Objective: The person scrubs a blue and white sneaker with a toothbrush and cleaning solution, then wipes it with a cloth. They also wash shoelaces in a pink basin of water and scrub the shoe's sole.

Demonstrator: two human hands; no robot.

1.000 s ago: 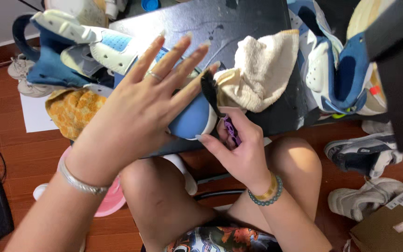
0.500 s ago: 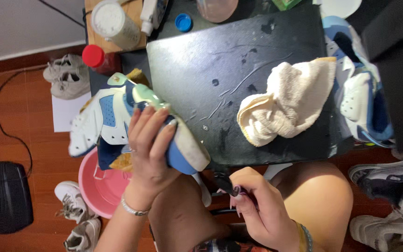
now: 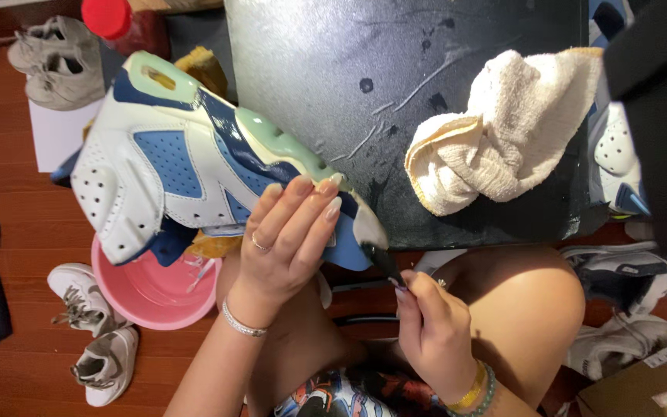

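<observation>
Surface (image 3: 457,116), dark and streaked with wet marks, carries a crumpled cream towel (image 3: 496,135). White and blue high-top sneaker (image 3: 194,177) is held off its near-left edge, sole side toward the surface. Pink basin (image 3: 152,289) sits on the floor below. Left hand (image 3: 287,239) has its grip closed round the toe end. Right hand (image 3: 434,336) pinches a small dark brush (image 3: 384,262), its tip touching the toe. Judgement: cleaning under way at the toe; towel not in use, so wiping appears left.

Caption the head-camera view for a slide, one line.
Left hand grips a white-and-blue sneaker while the right hand touches a dark brush to its toe.
</observation>
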